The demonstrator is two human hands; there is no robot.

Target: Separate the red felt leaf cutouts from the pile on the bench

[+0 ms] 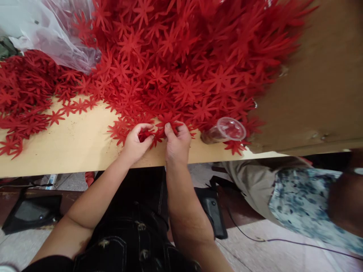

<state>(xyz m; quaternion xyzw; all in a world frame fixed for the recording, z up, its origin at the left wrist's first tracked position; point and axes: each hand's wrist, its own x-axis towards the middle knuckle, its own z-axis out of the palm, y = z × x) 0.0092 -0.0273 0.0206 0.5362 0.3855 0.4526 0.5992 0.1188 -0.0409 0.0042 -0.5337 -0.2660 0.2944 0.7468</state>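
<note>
Near the table's front edge, my left hand (136, 145) curls its thumb and fingers around a small red star-shaped cutout (145, 134), which looks like an artificial leaf. Right beside it, my right hand (178, 143) pinches another red star-shaped cutout (167, 119) between thumb and fingers. The fingertips partly cover both pieces. Just beyond my hands rises a large heap of the same red cutouts (187, 88), each with several narrow points. A clear plastic cup (231, 129) leans on its side to the right of my right hand; its contents are hard to make out.
A second red pile (25, 90) lies at the left under a clear plastic bag (65, 37). Brown cardboard (317, 83) covers the right side of the pale table (76, 147). Below the table's right end is another person in a patterned garment (300, 204). A cable (297, 241) crosses the floor.
</note>
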